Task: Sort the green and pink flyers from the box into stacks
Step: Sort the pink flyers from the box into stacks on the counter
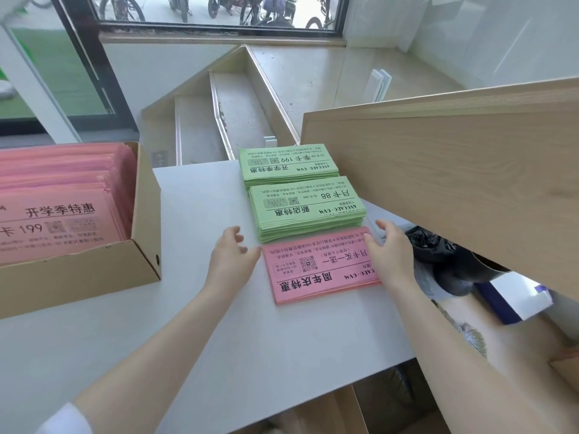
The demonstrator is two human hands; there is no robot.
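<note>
A thin stack of pink flyers (316, 267) lies on the white table (219, 333), nearest me. Behind it sit two stacks of green flyers, one thick (307, 208) and one at the far edge (286, 164). The cardboard box (94, 277) at the left holds many more pink flyers (59, 195). My left hand (232, 258) rests open at the pink stack's left edge, fingers relaxed. On the stack's right edge my right hand (391, 255) touches the sheets with straight fingers. Neither hand holds a flyer.
A pale wooden board (454, 183) overhangs the table's right side, close to the green stacks. Under it lie a black plastic bag (435, 245) and a blue-and-white box (513, 299). Steps (225, 114) drop away beyond the table's far edge.
</note>
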